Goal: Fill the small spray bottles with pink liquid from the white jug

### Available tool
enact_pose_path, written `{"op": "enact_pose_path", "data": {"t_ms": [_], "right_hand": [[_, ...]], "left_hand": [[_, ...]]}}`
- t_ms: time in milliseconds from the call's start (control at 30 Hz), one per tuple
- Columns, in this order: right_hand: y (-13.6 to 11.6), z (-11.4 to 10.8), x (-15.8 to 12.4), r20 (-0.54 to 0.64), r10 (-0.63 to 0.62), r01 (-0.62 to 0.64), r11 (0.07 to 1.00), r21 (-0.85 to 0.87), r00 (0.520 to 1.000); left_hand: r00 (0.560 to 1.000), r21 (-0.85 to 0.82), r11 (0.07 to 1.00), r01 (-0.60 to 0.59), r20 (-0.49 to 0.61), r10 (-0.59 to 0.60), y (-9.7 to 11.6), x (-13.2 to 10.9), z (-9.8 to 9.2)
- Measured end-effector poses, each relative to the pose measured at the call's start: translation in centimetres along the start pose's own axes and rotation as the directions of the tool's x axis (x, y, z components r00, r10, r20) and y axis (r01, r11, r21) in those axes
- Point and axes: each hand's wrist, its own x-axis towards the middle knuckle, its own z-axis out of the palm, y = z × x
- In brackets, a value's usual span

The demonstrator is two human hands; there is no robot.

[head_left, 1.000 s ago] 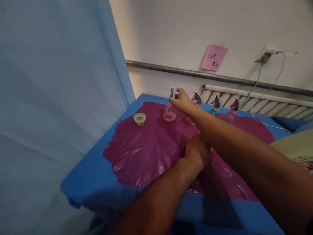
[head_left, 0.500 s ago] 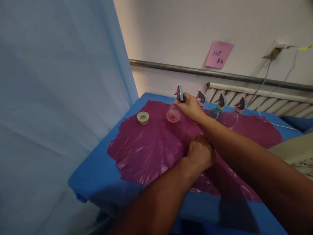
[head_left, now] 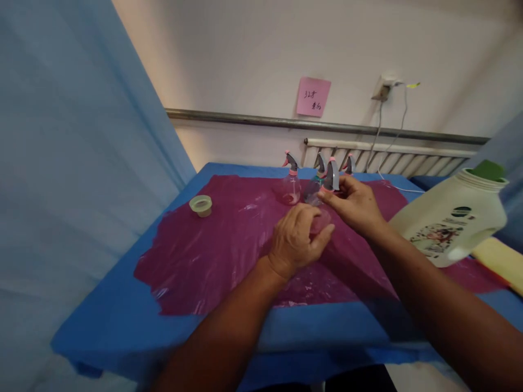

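Note:
My right hand pinches the neck of a clear spray bottle with a grey and pink trigger head. The bottle leans a little over the purple plastic sheet. Around its round pinkish base curl the fingers and thumb of my left hand. Behind stand another pink-collared spray bottle, a teal-tinted spray bottle, and one more pink-headed spray bottle, partly hidden by my right hand. A pale greenish cap lies on the sheet to the left.
A large cream jug with a green cap stands at the right, beside a yellow item. Blue cloth covers the table. A blue curtain hangs at left; a metal pipe and radiator line the wall.
My right hand has brought the spray bottle nearer, away from the back of the sheet. My left hand has risen from the sheet to the bottle's base. The view has swung right, showing the jug.

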Motion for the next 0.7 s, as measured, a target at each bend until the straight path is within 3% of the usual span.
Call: {"op": "enact_pose_path", "data": {"t_ms": [67,167,333,467,600,700], "right_hand": [[0.8,-0.5,-1.3,-0.011,0.05,-0.05,0.998,0.035,0.999],[1.6,-0.5,-2.8,-0.017,0.109,-0.107,0.99,0.088,0.994],[2.0,0.6,-4.6,0.012,0.128,-0.129,0.989,0.071,0.992],[1.8,1.4,-5.6,-0.007,0.124,-0.123,0.987,0.099,0.992],[1.7,2.0,-5.6,-0.095,0.127,-0.109,0.978,0.178,0.987],[1.9,2.1,-5.5,-0.089,0.1,-0.081,0.976,0.203,0.991]], "left_hand": [[0.999,-0.002,0.999,0.035,-0.002,-0.035,-0.5,0.0,0.3],[0.986,0.019,0.991,0.134,0.1,-0.135,-1.2,-0.4,1.1],[0.913,0.042,0.955,0.292,0.285,-0.292,-1.7,-0.8,2.1],[0.873,0.026,0.922,0.386,0.312,-0.374,-1.7,-0.8,2.4],[0.878,-0.012,0.918,0.396,0.297,-0.375,-1.6,-0.7,2.4],[0.866,-0.028,0.906,0.421,0.309,-0.393,-1.5,-0.6,2.3]]}}
